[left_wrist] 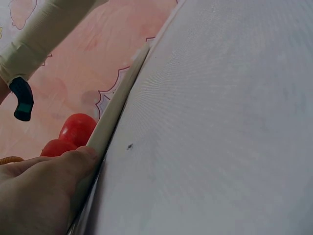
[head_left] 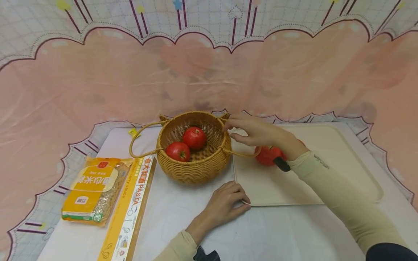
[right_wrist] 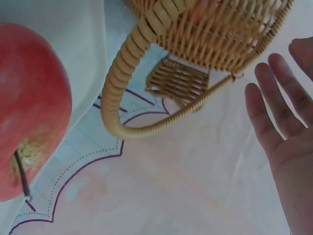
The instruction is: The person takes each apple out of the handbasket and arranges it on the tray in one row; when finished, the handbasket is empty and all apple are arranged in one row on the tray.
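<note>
My left hand (head_left: 225,203) holds the near left corner of a cream tray (head_left: 281,188), its thumb along the rim in the left wrist view. My right hand (head_left: 258,130) is beside the right rim of a wicker basket (head_left: 192,174), fingers spread with nothing in them. Inside the basket lie two red apples, one toward the back (head_left: 194,138) and one at the front left (head_left: 177,151). On the tray, an apple (head_left: 266,156) sits under the right wrist; a second one is mostly hidden behind the forearm. One basket handle (right_wrist: 117,93) reaches over the tray's left edge.
Left of the basket lie a yellow pasta box (head_left: 125,214) and an orange bag of grain (head_left: 93,192). A small yellow wrapper (head_left: 134,132) rests near the left handle. Behind the white table (head_left: 183,232) hangs a pink patterned cloth (head_left: 130,83).
</note>
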### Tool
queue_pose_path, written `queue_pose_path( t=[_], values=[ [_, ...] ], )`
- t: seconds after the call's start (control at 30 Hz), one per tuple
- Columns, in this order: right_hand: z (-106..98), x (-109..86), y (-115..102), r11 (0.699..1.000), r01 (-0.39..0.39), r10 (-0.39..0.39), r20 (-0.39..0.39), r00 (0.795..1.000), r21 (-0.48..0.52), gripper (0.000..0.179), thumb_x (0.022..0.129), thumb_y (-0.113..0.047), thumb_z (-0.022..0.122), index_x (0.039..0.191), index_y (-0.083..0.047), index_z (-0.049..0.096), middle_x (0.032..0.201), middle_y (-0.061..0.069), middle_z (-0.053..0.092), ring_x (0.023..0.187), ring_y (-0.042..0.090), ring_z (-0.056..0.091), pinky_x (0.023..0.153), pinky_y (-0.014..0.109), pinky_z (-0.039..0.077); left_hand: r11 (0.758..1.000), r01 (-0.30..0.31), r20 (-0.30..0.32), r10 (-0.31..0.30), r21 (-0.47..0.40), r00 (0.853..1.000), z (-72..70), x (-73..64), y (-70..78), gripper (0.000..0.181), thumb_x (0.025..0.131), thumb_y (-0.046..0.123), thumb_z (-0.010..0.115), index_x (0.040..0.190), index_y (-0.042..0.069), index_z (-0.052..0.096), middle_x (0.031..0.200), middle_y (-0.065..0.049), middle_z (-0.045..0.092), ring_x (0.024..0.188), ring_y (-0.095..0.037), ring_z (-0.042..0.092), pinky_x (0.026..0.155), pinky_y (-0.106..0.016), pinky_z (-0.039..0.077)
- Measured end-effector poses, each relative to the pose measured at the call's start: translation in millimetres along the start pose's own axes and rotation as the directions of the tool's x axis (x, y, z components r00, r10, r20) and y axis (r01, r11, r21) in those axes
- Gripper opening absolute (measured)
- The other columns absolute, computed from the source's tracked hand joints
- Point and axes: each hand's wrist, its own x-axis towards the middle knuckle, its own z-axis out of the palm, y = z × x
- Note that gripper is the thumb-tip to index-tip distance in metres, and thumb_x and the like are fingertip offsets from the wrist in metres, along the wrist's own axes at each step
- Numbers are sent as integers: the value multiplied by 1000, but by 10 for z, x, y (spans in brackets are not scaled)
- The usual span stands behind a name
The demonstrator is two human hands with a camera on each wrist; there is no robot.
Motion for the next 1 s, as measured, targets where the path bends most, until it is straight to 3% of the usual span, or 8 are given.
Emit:
queue_pose_path(
  t=[0.27, 0.43, 0.57, 1.0],
  values=[
    [65, 215, -13, 996, 80, -78, 41, 996, -39, 20, 93, -15, 57, 111, -12, 62, 113, -1, 59, 106, 14, 57, 93, 33, 48, 1000, -5, 2, 5, 5, 1000, -7, -19, 8, 6, 85, 34, 70, 86, 28, 70, 86, 18, 57, 90, 0, 52, 91, -17, 43],
    [75, 349, -51, 986, 145, -141, 65, 988, -79, 17, 91, -13, 57, 107, -13, 64, 104, 0, 61, 89, 12, 57, 78, 26, 49, 1000, 1, 3, -1, 9, 1000, -24, -16, -6, 6, 84, 34, 70, 86, 28, 70, 86, 17, 57, 90, 0, 52, 92, -18, 43],
    [81, 438, -70, 985, 144, -136, 86, 987, -91, 15, 90, -17, 61, 105, -14, 64, 101, -1, 60, 80, 14, 56, 69, 25, 46, 1000, 5, 8, -5, 1, 1000, -32, -15, -14, 7, 85, 34, 70, 87, 28, 71, 86, 18, 57, 90, 0, 51, 91, -18, 43],
    [148, 623, -38, 991, 93, -75, 181, 981, -95, 32, 89, -32, 65, 116, -17, 58, 116, 0, 58, 94, 17, 61, 82, 31, 50, 1000, -6, 6, 6, 5, 1000, -20, -23, -13, 7, 86, 35, 68, 88, 29, 70, 87, 18, 56, 92, 1, 51, 90, -17, 43]
  ],
)
